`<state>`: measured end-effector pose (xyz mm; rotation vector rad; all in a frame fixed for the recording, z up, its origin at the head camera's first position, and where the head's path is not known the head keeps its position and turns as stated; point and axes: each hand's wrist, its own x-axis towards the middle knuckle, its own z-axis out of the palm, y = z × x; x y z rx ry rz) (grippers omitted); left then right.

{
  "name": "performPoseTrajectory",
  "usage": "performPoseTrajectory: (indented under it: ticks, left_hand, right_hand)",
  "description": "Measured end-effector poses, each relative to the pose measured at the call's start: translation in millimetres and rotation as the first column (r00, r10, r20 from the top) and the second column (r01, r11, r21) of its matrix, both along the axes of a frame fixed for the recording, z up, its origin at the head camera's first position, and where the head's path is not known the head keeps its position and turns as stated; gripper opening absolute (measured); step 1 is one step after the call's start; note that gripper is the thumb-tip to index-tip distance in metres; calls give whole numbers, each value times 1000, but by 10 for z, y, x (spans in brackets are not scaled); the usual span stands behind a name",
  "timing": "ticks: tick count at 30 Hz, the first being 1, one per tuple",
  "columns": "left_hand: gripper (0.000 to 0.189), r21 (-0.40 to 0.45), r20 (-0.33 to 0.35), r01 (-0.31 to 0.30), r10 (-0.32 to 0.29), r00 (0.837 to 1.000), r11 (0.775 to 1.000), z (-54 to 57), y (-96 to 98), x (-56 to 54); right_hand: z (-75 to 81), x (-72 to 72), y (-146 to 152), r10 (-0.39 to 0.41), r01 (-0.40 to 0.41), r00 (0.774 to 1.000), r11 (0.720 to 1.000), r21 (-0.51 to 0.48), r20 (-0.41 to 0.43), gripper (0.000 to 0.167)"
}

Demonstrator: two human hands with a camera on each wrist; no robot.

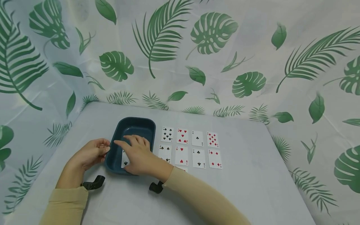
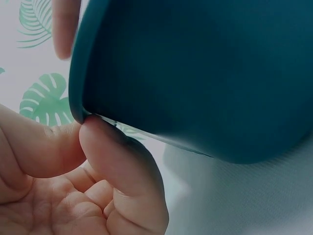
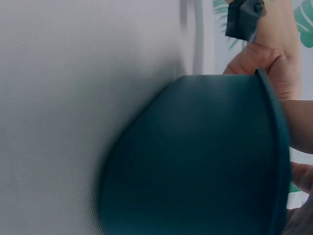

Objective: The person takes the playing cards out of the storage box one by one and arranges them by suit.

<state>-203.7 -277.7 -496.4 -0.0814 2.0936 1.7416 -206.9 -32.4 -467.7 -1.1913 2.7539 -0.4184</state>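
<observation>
A dark blue rectangular tray (image 1: 154, 126) stands on the white-covered table. My left hand (image 1: 91, 153) pinches its left rim between thumb and finger, seen closely in the left wrist view. Over the tray reaches my right hand (image 1: 139, 157), its fingers spread and its thumb by the near side. Below that hand a playing card (image 1: 125, 161) with black club marks shows in part inside the tray; the rest of it is covered. The right wrist view mostly shows the outer wall of the tray (image 3: 195, 156), with the fingers of that hand only partly in sight.
Right of the tray, playing cards lie face up in rows, among them a seven of spades (image 1: 167, 134), a two of hearts (image 1: 181, 155) and a four of diamonds (image 1: 215, 158). My right forearm partly covers the nearest ones. A leaf-printed curtain (image 1: 174, 62) stands behind.
</observation>
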Motion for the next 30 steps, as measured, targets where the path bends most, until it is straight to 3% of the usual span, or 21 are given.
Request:
performPoseTrajectory:
  ticks: [13,30]
  left_hand:
    - [15,1,-6,8,-8,1000,1000,19,-3,7]
    - [14,-1,-2,7,-7,1000,1000,-10,2,-8]
  right_hand:
    - [-130,-120,-173,-56,32,993,975,219,107,84]
    - [-243,-177,-245,-114,102,993,963,248,35,84]
